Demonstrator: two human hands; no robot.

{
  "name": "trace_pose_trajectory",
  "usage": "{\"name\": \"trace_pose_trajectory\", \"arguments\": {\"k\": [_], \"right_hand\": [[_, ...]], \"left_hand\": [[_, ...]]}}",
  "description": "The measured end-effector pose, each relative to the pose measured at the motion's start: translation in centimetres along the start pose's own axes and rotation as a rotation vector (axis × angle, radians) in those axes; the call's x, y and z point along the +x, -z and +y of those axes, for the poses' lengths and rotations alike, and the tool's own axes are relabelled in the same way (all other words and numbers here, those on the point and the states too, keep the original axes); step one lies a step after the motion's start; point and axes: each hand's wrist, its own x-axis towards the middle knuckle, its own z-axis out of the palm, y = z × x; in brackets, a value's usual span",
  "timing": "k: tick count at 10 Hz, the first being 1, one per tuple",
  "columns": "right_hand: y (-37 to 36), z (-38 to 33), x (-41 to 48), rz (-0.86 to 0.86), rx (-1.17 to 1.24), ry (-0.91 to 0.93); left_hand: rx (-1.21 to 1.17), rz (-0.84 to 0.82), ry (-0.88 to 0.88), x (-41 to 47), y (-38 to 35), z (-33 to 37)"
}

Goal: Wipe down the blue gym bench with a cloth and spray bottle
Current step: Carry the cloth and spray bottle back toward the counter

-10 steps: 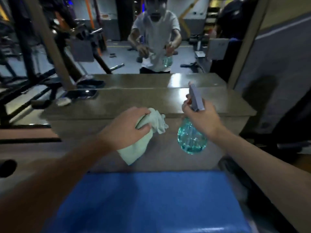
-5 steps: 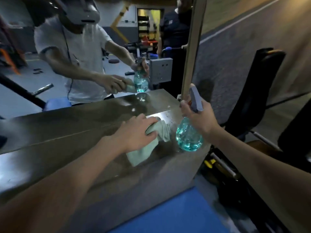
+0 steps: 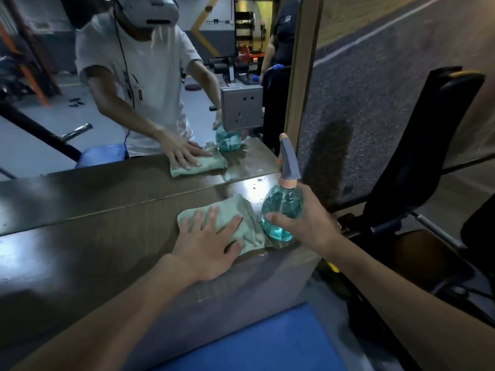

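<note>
Two hands are seen over a dark, glossy surface [image 3: 80,258]. The left hand [image 3: 211,236] is laid flat on the pale green cloth [image 3: 235,207], its fingers [image 3: 232,224] straight and spread wide, so that the cloth is pressed to the surface. At 3 o'clock of the cloth, just beside it, the spray bottle [image 3: 281,207] is held upright – its round teal body is gripped by the curled fingers of the right hand [image 3: 310,226]. The blue gym bench [image 3: 267,344] is found at 6 o'clock, a mirror [image 3: 53,129] at 12 o'clock.
</note>
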Motion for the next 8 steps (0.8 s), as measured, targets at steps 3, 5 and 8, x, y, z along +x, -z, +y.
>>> {"name": "trace_pose_trajectory", "arguments": {"k": [3,5,8], "right_hand": [[0.1,1.2,1.3,0.037,-0.073,0.005],[0.6,1.0,2.0,-0.019,-0.054,-0.048],[1.7,0.5,0.4,-0.048,-0.126,-0.165]], "left_hand": [[0.01,-0.021,0.069,-0.1,0.2,0.9],[0.026,-0.048,0.049,-0.5,0.4,0.3],[-0.207,0.194,-0.022,-1.1,3.4,2.0]]}}
